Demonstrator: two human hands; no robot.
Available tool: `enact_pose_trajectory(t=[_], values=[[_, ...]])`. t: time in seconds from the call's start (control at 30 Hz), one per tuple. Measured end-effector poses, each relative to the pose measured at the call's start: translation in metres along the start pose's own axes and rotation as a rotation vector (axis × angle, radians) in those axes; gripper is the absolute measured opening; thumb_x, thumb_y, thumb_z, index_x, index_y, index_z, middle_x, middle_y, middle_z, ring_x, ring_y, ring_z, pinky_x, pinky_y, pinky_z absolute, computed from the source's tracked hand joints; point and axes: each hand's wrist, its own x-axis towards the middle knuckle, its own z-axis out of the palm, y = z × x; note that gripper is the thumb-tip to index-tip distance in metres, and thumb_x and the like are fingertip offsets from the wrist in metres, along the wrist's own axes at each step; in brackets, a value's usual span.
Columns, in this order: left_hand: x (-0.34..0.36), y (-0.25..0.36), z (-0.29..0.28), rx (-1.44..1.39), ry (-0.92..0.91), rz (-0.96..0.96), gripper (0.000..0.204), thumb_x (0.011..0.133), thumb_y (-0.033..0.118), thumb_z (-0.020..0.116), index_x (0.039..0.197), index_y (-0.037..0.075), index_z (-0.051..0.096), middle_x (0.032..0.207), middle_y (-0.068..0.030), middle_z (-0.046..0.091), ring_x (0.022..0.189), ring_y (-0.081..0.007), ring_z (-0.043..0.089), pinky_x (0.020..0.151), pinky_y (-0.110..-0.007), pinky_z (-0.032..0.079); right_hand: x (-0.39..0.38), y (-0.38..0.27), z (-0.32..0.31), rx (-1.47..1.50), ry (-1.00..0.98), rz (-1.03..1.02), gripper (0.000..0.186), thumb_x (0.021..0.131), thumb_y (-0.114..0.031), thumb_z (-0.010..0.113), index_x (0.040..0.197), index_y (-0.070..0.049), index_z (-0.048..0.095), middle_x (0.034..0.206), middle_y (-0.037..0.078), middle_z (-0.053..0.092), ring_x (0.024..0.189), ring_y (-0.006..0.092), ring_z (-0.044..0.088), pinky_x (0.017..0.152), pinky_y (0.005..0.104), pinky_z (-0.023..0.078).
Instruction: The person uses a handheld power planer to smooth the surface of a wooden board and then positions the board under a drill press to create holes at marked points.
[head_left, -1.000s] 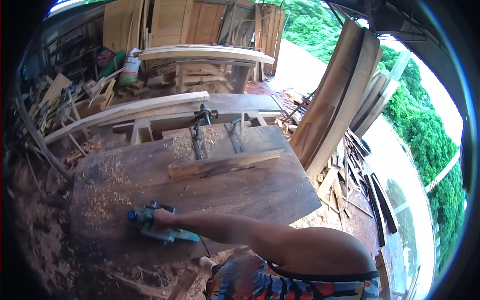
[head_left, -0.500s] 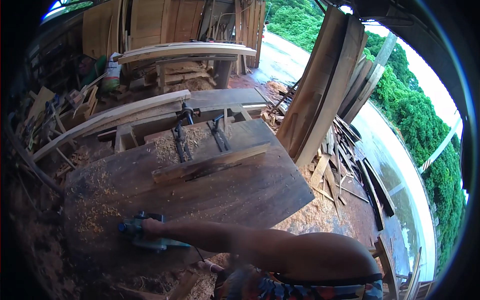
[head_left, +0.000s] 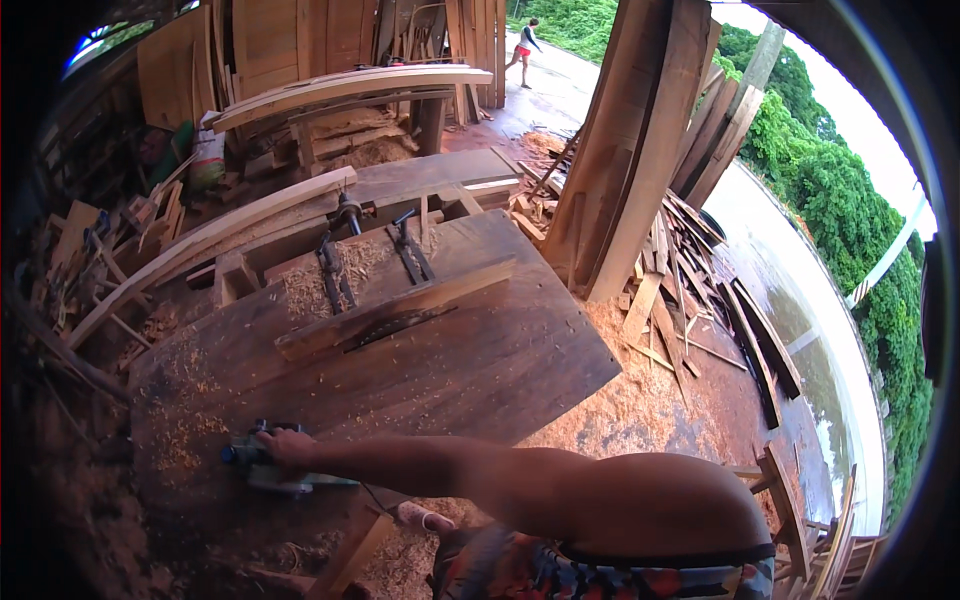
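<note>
My right arm reaches across to the left, and my right hand (head_left: 287, 446) is wrapped round a green electric planer (head_left: 275, 480). The planer rests on a broad dark wooden tabletop (head_left: 470, 375), near its lower left part, with a cord trailing toward me. Pale shavings (head_left: 180, 400) are scattered on the wood to the left of the tool. Farther up, a straight board (head_left: 400, 305) stands along the surface, with two dark metal clamps (head_left: 335, 280) behind it. My left hand is out of view.
Tall planks (head_left: 640, 150) lean at the right beside a heap of offcuts (head_left: 690, 300). Long boards lie on a rack (head_left: 360, 85) at the back. Sawdust (head_left: 600, 420) covers the floor right of the tabletop. A person (head_left: 524, 50) is on the wet road beyond.
The view has shifted slightly, and a walking person now shows on the road. My right hand keeps its grip on the planer, which sits slightly farther left in the picture.
</note>
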Motion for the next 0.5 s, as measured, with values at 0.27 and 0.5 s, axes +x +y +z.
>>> enact_pose_trajectory(t=[0.27,0.5], values=[[0.117,-0.267,0.068,1.319,0.641,0.536,0.055,0.099,0.051,0.053,0.126,0.004,0.06,0.112,-0.0095,0.069,0.09,-0.0207,0.069,0.068,-0.031,0.054,-0.25,0.087,-0.122,0.212,-0.052,-0.336,0.085,0.071,-0.031,0.086,0.141,0.001,0.05,0.132,0.027,0.059,0.12,0.0437,0.059,0.1,0.0503,0.05],[0.13,-0.518,0.026,1.919,0.278,0.15,0.041,0.097,0.032,0.06,0.103,-0.008,0.069,0.094,-0.012,0.07,0.082,-0.0202,0.067,0.076,-0.035,0.053,-0.51,0.153,-0.172,-0.001,0.14,0.067,0.088,0.071,-0.038,0.087,0.142,-0.003,0.05,0.114,0.026,0.068,0.106,0.0423,0.067,0.089,0.0484,0.054]])
